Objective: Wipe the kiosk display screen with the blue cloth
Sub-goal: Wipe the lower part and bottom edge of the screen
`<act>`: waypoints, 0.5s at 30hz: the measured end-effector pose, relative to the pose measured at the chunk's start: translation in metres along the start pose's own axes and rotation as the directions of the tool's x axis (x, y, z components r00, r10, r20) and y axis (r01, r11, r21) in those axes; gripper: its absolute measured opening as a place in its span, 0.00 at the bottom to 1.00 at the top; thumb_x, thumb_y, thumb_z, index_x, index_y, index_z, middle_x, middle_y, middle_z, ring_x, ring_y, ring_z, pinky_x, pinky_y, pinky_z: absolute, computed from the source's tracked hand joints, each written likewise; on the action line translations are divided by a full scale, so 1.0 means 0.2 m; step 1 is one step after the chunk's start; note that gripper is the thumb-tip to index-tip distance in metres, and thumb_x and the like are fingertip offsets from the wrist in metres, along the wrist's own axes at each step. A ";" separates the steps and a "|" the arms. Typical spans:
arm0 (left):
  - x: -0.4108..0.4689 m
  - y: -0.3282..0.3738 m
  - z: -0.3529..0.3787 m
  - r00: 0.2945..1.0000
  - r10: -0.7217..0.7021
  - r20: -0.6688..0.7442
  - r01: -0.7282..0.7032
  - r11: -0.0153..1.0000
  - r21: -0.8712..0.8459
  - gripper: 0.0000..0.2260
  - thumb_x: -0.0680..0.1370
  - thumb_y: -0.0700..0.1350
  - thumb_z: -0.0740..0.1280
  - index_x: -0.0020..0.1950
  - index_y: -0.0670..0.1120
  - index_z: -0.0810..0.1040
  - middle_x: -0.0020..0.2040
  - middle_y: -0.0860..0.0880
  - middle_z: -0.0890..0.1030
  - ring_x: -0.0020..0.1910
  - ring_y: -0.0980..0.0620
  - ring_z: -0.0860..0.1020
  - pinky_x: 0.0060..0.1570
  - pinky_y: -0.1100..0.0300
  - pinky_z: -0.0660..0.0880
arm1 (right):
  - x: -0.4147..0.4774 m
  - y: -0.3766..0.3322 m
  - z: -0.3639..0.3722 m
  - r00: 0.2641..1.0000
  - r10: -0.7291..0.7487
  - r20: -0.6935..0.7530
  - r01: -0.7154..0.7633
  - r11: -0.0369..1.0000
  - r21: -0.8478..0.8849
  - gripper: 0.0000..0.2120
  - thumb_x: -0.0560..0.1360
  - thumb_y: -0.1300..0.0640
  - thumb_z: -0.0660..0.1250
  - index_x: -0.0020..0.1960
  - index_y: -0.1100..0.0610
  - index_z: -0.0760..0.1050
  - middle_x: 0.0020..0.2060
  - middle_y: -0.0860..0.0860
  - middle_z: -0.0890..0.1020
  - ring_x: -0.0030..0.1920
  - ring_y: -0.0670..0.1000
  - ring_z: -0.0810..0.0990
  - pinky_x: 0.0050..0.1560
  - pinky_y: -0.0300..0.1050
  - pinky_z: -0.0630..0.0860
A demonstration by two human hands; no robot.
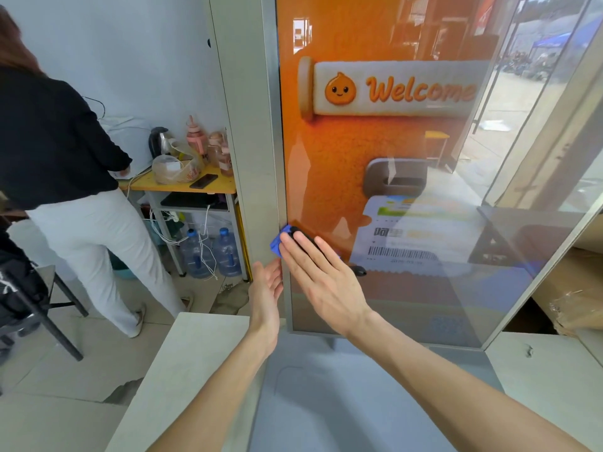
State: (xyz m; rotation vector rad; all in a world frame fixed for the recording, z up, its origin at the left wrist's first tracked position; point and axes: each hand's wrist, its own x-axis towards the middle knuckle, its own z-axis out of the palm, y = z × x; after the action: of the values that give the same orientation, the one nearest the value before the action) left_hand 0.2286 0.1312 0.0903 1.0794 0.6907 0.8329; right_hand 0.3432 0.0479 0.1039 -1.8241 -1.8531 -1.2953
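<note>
Blue cloth [277, 246] lies pinned under the right hand [321, 275], fingers straight and flat, at the lower left edge of the kiosk display screen [375, 141]. Just beside, the left hand [266, 295], open too, touches the frame [261, 158]. Most of the tall glass lies up and rightward.

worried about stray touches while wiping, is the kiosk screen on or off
On. The kiosk display screen shows a lit orange Welcome graphic and a ticket with a barcode, behind reflections from outside.
</note>
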 end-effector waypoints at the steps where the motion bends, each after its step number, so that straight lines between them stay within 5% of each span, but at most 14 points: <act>1: 0.00 0.00 0.00 1.000 0.002 0.006 -0.002 1.000 0.000 0.27 0.85 0.58 0.46 0.73 0.45 0.72 0.71 0.49 0.76 0.66 0.57 0.74 0.71 0.58 0.65 | 0.00 -0.01 0.01 1.000 0.007 -0.006 -0.007 1.000 0.003 0.26 0.85 0.65 0.49 0.83 0.63 0.53 0.83 0.57 0.55 0.83 0.57 0.52 0.83 0.56 0.49; 4: 0.01 0.01 -0.01 1.000 0.003 0.018 -0.003 1.000 0.001 0.26 0.85 0.57 0.45 0.68 0.47 0.77 0.66 0.50 0.80 0.65 0.57 0.77 0.68 0.60 0.68 | -0.09 -0.04 0.07 0.997 -0.064 0.036 0.065 0.998 -0.017 0.26 0.86 0.63 0.49 0.83 0.63 0.53 0.83 0.57 0.54 0.83 0.56 0.51 0.83 0.55 0.50; 7: 0.02 0.00 -0.01 0.999 0.006 0.037 -0.007 1.000 0.026 0.26 0.86 0.57 0.44 0.57 0.51 0.81 0.53 0.54 0.86 0.55 0.62 0.82 0.53 0.67 0.74 | -0.23 -0.05 0.11 0.968 -0.193 0.161 0.203 0.978 -0.047 0.27 0.84 0.62 0.49 0.83 0.62 0.53 0.83 0.55 0.54 0.83 0.56 0.51 0.82 0.54 0.53; 9: 0.00 0.00 -0.01 0.999 0.012 0.036 -0.013 0.999 0.040 0.26 0.85 0.57 0.44 0.60 0.50 0.81 0.54 0.54 0.86 0.53 0.62 0.82 0.50 0.68 0.74 | -0.29 -0.06 0.11 0.945 -0.231 0.232 0.246 0.969 -0.039 0.27 0.84 0.62 0.45 0.83 0.62 0.53 0.83 0.55 0.54 0.83 0.56 0.51 0.82 0.54 0.53; 12: -0.01 -0.01 -0.01 1.000 0.012 0.025 -0.013 0.999 0.033 0.26 0.85 0.58 0.45 0.67 0.49 0.78 0.59 0.53 0.84 0.58 0.61 0.81 0.58 0.64 0.73 | -0.29 -0.05 0.07 0.941 -0.223 0.253 0.245 0.968 -0.059 0.28 0.83 0.63 0.41 0.83 0.62 0.54 0.83 0.55 0.54 0.83 0.56 0.52 0.82 0.54 0.52; 15: -0.03 -0.03 -0.01 1.000 0.018 0.015 -0.019 1.000 0.020 0.27 0.85 0.58 0.45 0.73 0.45 0.72 0.68 0.50 0.78 0.67 0.55 0.74 0.72 0.56 0.65 | -0.23 0.03 0.01 0.986 -0.103 0.134 0.117 0.988 -0.100 0.27 0.84 0.64 0.46 0.83 0.62 0.55 0.83 0.56 0.56 0.83 0.56 0.54 0.82 0.55 0.52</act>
State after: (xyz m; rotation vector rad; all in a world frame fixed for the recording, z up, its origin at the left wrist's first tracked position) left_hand 0.2246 0.1252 0.0851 1.1102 0.6785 0.8347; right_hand 0.3571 0.0167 0.0735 -1.9255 -2.0136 -1.3689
